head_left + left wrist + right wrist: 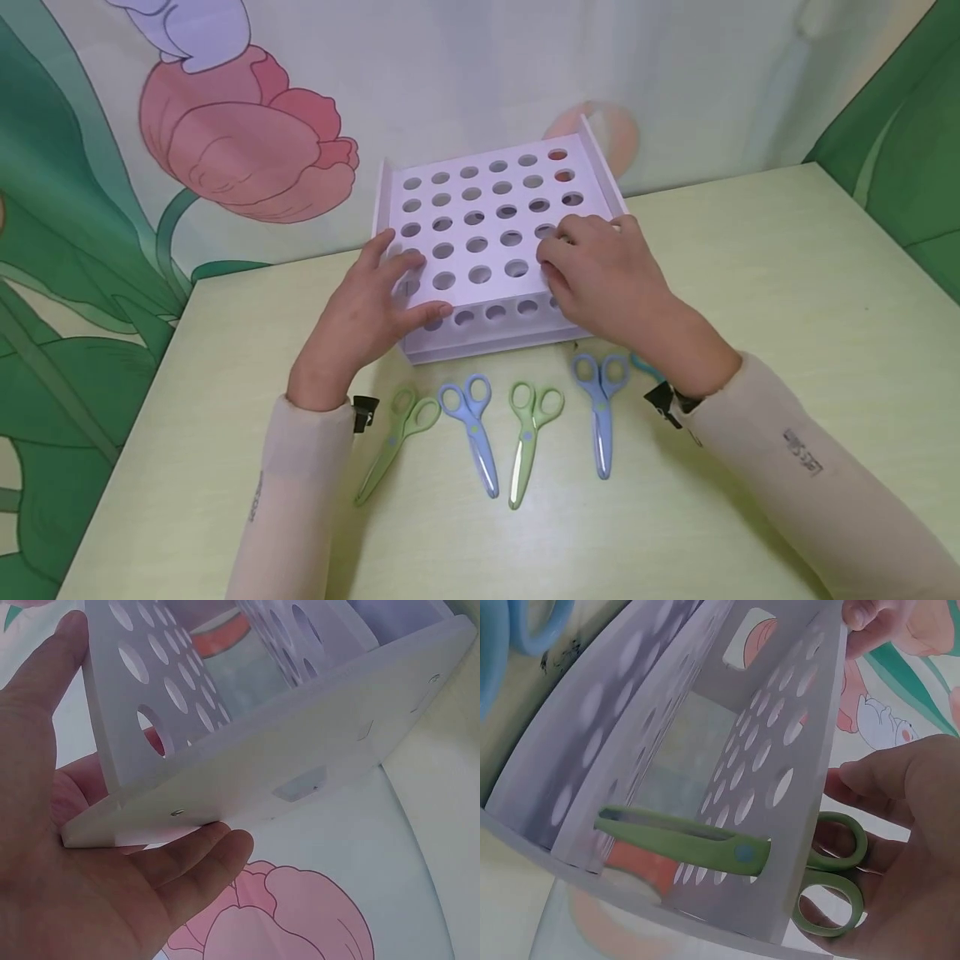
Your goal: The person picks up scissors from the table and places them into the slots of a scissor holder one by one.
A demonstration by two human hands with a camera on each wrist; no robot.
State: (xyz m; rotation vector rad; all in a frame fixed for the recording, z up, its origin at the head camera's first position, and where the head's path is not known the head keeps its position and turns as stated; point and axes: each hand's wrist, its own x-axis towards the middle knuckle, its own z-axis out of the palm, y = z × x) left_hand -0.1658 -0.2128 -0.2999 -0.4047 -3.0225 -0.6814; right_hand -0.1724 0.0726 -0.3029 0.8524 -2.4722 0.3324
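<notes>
A white holder [457, 287] with rows of round holes stands against the wall. My left hand [358, 317] grips its left side, thumb at the front edge. In the left wrist view, that hand's [67, 900] fingers lie on both sides of the holder's side board [247, 780]. My right hand [607, 275] is at the holder's right part. The right wrist view shows this hand [907, 825] holding green scissors [742, 859] by the handles, their blades through a hole; in the head view the hand hides them.
On the table [787, 333], in front of the holder, lie green scissors [387, 454], blue scissors [480, 446], more green scissors [527, 450] and more blue scissors [602, 421]. A teal handle [643, 365] shows beside the right wrist. A printed curtain [465, 75] hangs behind.
</notes>
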